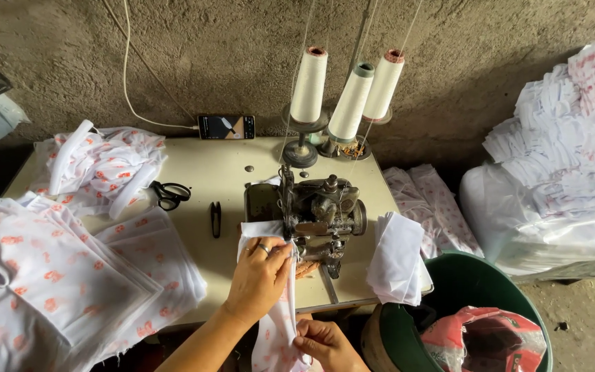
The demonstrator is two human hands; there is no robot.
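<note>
Against a rough concrete wall [242, 41], both hands [259, 275] apparently pinch white cloth [277, 324] on the cream table [208, 165].

bare forearms, no sleeves, ring [263, 248] on left hand [259, 275]

The strip of white cloth with pink print [277, 324] runs off the bottom edge, so its lower end is unseen, and its top end is hidden under the dark metal sewing machine [315, 213]. The left hand [259, 275] covers part of that cloth; its forearm is cut off by the bottom edge. The right hand [325, 344] is also cropped there, its wrist out of view. The needle area is too dark and small to make out. The screen of the small black phone [226, 127] is too small to read. The round green plastic bin [480, 286] is cropped at the bottom edge.
</note>
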